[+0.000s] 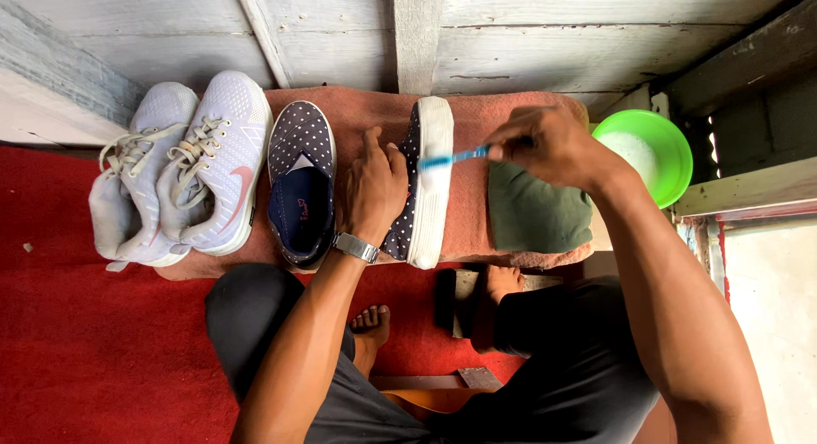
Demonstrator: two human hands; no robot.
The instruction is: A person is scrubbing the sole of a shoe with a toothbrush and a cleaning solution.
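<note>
Hands are both engaged on one dark polka-dot slip-on shoe (423,184), which lies tipped on its side on the salmon-pink towel (472,206) covering the counter, white sole edge turned toward the brush. Left hand (374,189) rests flat against the shoe's upper, fingers closed onto it, pinning it in place; a metal wristwatch (355,247) sits on that wrist. Right hand (549,142) is closed around a blue toothbrush (451,158), its head touching the white sole rim.

Matching dotted shoe (301,184) lies sole-down just beside the left hand. A pair of pale lavender sneakers (183,176) stands at the counter's left end, a folded green cloth (538,216) under the right forearm, and a green bowl (648,154) holding something white near the right end.

Judgement: brushing goes best with short strokes along the sole rim, bristles angled into the seam, the left hand pressing firmly so the shoe does not roll. Wetness of the bristles cannot be determined.
</note>
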